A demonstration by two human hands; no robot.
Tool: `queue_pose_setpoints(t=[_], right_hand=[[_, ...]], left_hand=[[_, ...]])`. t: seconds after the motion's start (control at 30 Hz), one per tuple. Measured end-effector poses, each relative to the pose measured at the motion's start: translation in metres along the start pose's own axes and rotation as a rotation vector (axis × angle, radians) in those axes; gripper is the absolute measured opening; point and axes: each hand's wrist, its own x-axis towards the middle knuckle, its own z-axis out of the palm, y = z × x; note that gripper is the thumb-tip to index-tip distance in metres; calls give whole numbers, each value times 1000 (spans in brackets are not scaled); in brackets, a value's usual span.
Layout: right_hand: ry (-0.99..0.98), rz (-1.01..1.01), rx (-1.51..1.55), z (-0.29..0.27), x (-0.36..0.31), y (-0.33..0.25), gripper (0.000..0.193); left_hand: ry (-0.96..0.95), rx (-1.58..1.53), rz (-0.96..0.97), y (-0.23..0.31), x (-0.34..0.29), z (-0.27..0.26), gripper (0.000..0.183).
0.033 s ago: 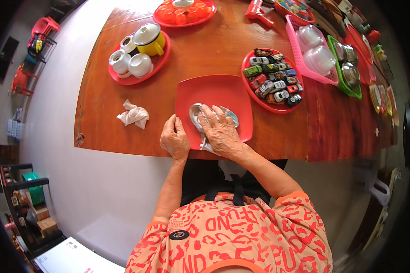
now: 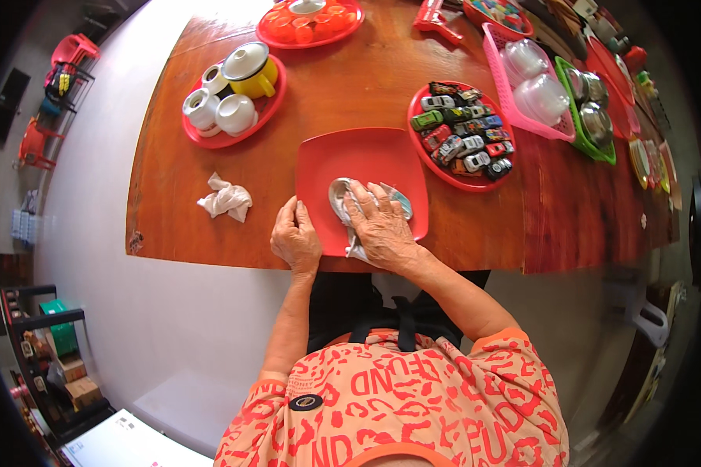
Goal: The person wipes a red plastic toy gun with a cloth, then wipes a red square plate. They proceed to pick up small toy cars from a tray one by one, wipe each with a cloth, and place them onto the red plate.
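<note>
Here, I see the right hand (image 2: 384,231), fingers slightly parted, over a cloth (image 2: 338,194) on the red plate (image 2: 358,154) near the table's (image 2: 343,86) edge; the left hand (image 2: 296,243) curls narrowly at the plate's left rim, grip unclear.

We see large red capitals (image 2: 371,381) across the shirt (image 2: 401,401) and smaller print (image 2: 304,384) above its round patch (image 2: 305,402). Marks on the patch and white surface (image 2: 132,445) we cannot read.

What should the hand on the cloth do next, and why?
Perhaps slide the right hand and cloth toward the far side of the red square plate: they lie on its nearer part, leaving the far part uncovered.
</note>
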Motion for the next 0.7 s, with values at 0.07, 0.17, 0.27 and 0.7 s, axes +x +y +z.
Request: queue_pose_setpoints(t=[0.07, 0.17, 0.27, 0.7], right_hand=[[-66, 58, -6, -14, -17, 9, 68], [-104, 122, -34, -38, -37, 21, 75], [1, 160, -89, -45, -62, 37, 56], [-57, 1482, 485, 49, -355, 89, 39]], left_hand=[[-7, -7, -25, -1, 0, 1, 20], [-52, 16, -63, 2, 1, -2, 20], [-70, -1, -59, -2, 4, -1, 21], [-182, -63, 44, -18, 33, -16, 30]])
